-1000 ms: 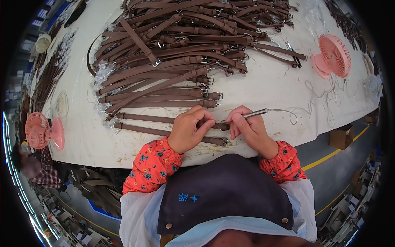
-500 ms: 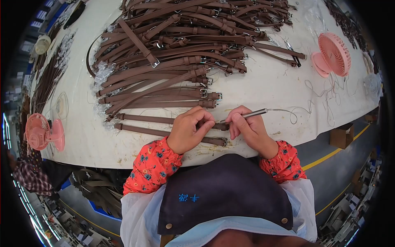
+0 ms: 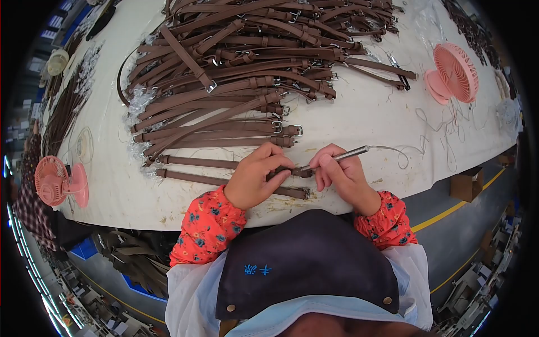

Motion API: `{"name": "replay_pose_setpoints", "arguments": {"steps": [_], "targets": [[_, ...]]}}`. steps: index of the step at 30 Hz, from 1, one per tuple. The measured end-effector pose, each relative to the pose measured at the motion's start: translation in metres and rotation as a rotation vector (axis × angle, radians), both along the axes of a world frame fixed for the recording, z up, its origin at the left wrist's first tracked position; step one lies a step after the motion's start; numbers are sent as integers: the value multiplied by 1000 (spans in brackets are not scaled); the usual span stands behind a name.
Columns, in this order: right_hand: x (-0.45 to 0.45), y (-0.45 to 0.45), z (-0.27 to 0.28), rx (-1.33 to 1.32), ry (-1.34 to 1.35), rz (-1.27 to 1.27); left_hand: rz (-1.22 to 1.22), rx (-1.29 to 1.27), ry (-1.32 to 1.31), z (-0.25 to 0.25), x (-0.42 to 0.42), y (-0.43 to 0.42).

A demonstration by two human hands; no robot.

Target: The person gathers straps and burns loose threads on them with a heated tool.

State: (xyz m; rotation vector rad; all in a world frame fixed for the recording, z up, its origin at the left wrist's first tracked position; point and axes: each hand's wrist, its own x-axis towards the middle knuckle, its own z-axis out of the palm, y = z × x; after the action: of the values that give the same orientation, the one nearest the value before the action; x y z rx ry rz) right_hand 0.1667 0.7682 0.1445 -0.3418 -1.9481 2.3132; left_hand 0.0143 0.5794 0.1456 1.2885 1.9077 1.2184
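Observation:
Just left of the table's middle, my left hand (image 3: 259, 174) is closed on the buckle end of a brown strap (image 3: 199, 162). The end of that strap (image 3: 304, 173) sticks out past my fingertips. My right hand (image 3: 343, 175) grips a slim metal pen-shaped tool (image 3: 352, 152) with a thin wire (image 3: 393, 149) trailing from its back. The front of the tool points left at the strap end; whether it touches cannot be made out. A second buckled strap (image 3: 291, 192) lies nearer me, running beneath my left hand.
A large pile of brown buckled straps (image 3: 241, 62) covers the table's far middle. Clear plastic wrap (image 3: 140, 112) lies along its left edge. Pink fans stand at the right (image 3: 456, 73) and left (image 3: 51, 181). Thread scraps dot the white tabletop (image 3: 370, 123). A person (image 3: 36, 210) is at far left.
The strap end shows more between my hands now. My left fingers have shifted slightly left, and the tool has moved a little right. The person at far left has shifted.

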Motion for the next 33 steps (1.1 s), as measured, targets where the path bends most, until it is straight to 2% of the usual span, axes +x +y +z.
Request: {"name": "replay_pose_setpoints", "arguments": {"steps": [2, 8, 11, 14, 17, 20, 23, 26, 29, 33], "targets": [[-1, -2, 4, 23, -5, 14, -41, 28, 48, -8, -3, -1], [0, -2, 5, 15, -10, -35, -5, -56, -119, 9, -3, -2], [1, -2, -1, -28, 36, -116, -13, 78, 54, 0, 3, 2], [1, -2, -2, -70, 43, -138, -46, 75, 45, -9, 1, 1], [1, 1, 3, 27, -8, -45, -18, -24, 33, -4, 2, 0], [1, -3, 5, 13, 12, -118, 12, -92, -79, 1, 2, 0], [-1, 2, -2, -72, 156, -302, -36, 126, 160, -4, 4, 4], [0, 6, 2, -124, 95, -291, -45, 126, 231, -9, 5, 5], [0, 1, -2, -106, 46, -159, 13, -14, 31, -5, 5, 2], [-1, -1, 0, -1, -30, -14, 76, -58, -198, 1, 1, 1]]}}
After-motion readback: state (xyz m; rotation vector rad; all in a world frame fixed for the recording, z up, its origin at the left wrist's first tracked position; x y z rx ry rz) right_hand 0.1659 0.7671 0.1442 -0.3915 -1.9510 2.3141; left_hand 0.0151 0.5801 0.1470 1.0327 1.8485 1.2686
